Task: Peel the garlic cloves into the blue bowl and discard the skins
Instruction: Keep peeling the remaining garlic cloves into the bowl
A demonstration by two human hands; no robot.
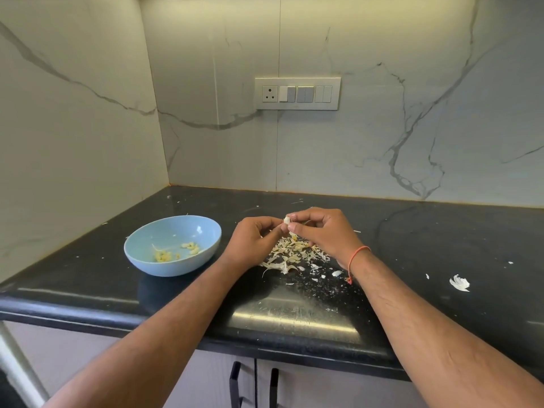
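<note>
Both hands meet above the black counter [441, 231] and pinch one small white garlic clove [287, 220] between their fingertips. My left hand [253, 240] holds it from the left, my right hand [321, 231] from the right, its fingers curled over the clove. Directly beneath them lies a pile of pale garlic skins [294, 254]. The blue bowl [147, 260] stands to the left of my left hand, with several peeled yellowish cloves [176, 251] on its bottom.
Loose skin flakes are scattered over the counter, one larger white piece [459, 283] at the right. Marble walls close the counter at the back and left. A switch panel [297, 93] sits on the back wall. Cabinet handles [235, 384] show below the front edge.
</note>
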